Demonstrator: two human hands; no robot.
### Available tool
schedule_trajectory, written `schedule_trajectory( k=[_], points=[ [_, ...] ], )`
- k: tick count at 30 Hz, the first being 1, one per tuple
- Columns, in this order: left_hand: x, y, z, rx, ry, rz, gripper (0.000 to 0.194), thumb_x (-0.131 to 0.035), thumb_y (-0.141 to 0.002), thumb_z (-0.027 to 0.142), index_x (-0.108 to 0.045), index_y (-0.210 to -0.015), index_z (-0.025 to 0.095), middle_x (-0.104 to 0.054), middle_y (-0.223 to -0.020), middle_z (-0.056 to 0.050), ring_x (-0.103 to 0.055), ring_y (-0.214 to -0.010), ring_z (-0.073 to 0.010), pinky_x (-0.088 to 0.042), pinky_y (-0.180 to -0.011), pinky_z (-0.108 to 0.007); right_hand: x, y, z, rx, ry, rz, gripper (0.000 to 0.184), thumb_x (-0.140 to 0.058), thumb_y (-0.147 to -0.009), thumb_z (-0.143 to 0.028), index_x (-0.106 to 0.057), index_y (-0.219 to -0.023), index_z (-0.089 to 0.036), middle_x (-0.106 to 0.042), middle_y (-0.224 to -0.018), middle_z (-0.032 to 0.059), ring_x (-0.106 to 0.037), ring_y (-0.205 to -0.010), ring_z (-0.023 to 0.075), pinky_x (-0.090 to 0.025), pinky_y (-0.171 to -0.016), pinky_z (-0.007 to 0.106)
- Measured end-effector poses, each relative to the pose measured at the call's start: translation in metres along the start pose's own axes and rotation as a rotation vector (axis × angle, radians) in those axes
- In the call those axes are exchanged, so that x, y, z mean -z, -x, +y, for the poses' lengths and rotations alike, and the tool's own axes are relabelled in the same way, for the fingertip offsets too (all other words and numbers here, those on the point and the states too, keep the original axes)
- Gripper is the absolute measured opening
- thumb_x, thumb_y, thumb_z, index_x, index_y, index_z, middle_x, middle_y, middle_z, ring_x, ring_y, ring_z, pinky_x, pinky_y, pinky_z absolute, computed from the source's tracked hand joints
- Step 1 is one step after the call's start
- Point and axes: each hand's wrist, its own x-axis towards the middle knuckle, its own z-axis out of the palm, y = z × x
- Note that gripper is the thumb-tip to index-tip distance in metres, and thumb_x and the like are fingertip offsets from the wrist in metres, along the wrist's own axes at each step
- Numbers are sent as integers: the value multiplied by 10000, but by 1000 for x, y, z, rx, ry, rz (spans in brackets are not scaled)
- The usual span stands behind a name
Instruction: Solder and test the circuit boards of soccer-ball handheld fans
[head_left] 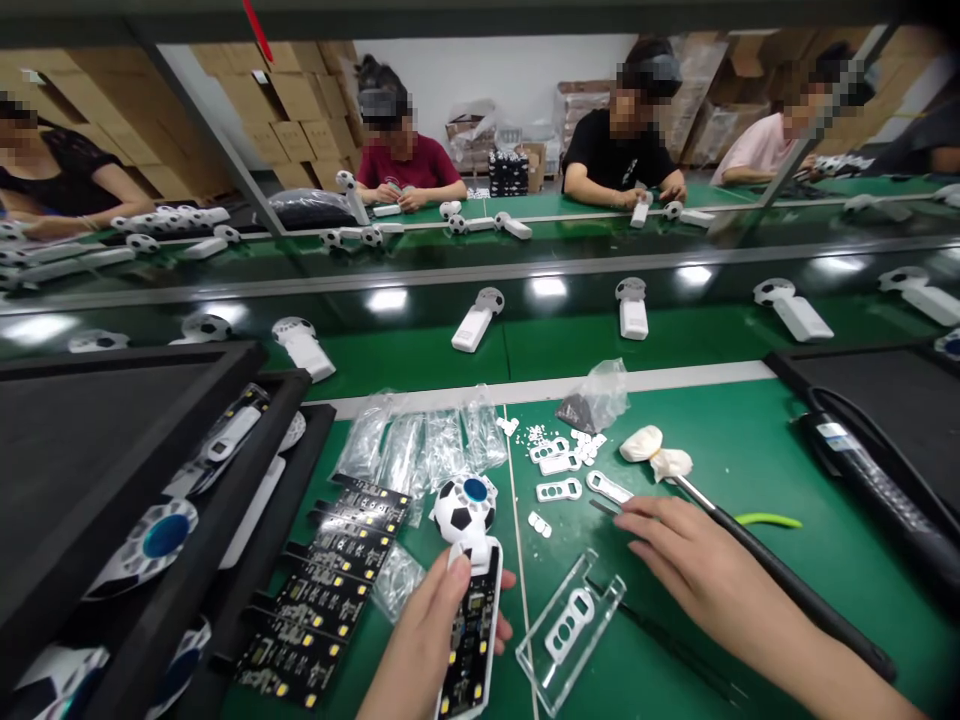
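Note:
My left hand point(424, 625) is wrapped round a white handheld device with a football-patterned head point(463, 508). Its open body shows a black circuit board point(472, 630) with yellow-white LEDs. Over the bench, my right hand point(690, 550) has its fingers close together, with a thin grey strip point(603, 507) sticking out at the fingertips; its kind is not clear. Just beyond that strip lies a white faceplate point(609, 488) with cut-outs. Between my hands, a clear plastic jig point(534, 655) holds another white faceplate point(570, 625). More faceplates point(559, 490) and small white button pieces point(539, 524) lie farther back.
Black circuit boards point(322, 600) lie left, beside clear plastic bags point(405, 450). Black foam trays point(150, 400) are stacked at the left edge. A cloth-tipped black rod point(780, 565) and a power screwdriver point(870, 470) lie right. Devices rest on the green conveyor point(555, 340); several people sit beyond.

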Motion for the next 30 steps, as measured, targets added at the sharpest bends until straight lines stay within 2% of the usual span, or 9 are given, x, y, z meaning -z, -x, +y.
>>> schedule_trajectory(
  k=[3,6,11,15,19,21,24,27,30],
  points=[
    [4,1,-7,-22,-5,66,480,-497,-809,597,-600,-1001,169,-717,-836,-60,-664,-783,-242,-504,-710,-324,5,1,-15,-76,-113,-108,253,-403,-968,-297,-508,-1197,-269,-601,-1059,45,-577,-962,215,-489,-804,391],
    [10,7,-14,-14,-89,112,484,-444,-817,629,-584,-929,180,-708,-846,-61,-667,-787,-258,-512,-737,-357,3,1,-25,-158,-187,-196,253,-449,-945,-346,-545,-1167,-272,-636,-957,33,-596,-897,237,-483,-750,403],
    [14,16,-19,38,-206,154,527,-358,-832,656,-517,-1037,197,-695,-872,-63,-672,-782,-266,-518,-677,-353,-13,-1,-32,-221,-262,-171,225,-476,-924,-316,-591,-1106,-255,-663,-912,18,-626,-839,219,-491,-713,362],
    [16,15,-19,-122,-440,303,465,-372,-852,606,-464,-1122,239,-600,-1135,-92,-577,-1059,-281,-468,-868,-405,-15,-5,-34,-245,-314,-128,184,-455,-924,-250,-613,-1017,-240,-679,-929,-5,-644,-817,169,-493,-704,295],
    [20,16,-21,-234,-575,454,442,-358,-874,563,-436,-1171,245,-508,-1231,-110,-520,-1120,-274,-438,-931,-459,-7,-12,-37,-239,-334,-86,193,-445,-926,-240,-631,-978,-233,-682,-921,-8,-638,-825,162,-479,-723,285],
    [20,21,-22,-353,-736,539,410,-372,-892,502,-453,-1188,230,-480,-1259,-123,-475,-1171,-289,-437,-940,-480,-3,-15,-39,-229,-340,-74,202,-440,-924,-231,-635,-977,-232,-682,-923,-6,-633,-830,162,-473,-724,283],
    [14,30,-21,-658,-1080,610,298,-438,-897,388,-511,-1138,230,-530,-1210,-116,-456,-1187,-305,-458,-915,-488,2,-21,-40,-215,-347,-57,186,-454,-913,-223,-636,-951,-235,-678,-915,-13,-628,-829,157,-460,-727,270],
    [4,35,-20,-909,-1253,514,215,-508,-878,291,-526,-1090,261,-619,-1087,-64,-514,-1134,-259,-514,-831,-380,5,-23,-38,-240,-348,-39,169,-459,-907,-234,-627,-917,-240,-668,-857,-24,-619,-762,150,-441,-686,256],
    [-5,34,-20,-1043,-1279,361,150,-532,-866,222,-556,-1011,251,-668,-918,-22,-611,-947,-199,-522,-770,-298,9,-21,-25,-326,-333,-5,168,-454,-909,-278,-619,-905,-246,-661,-816,-25,-609,-703,159,-426,-643,262]
  ],
)
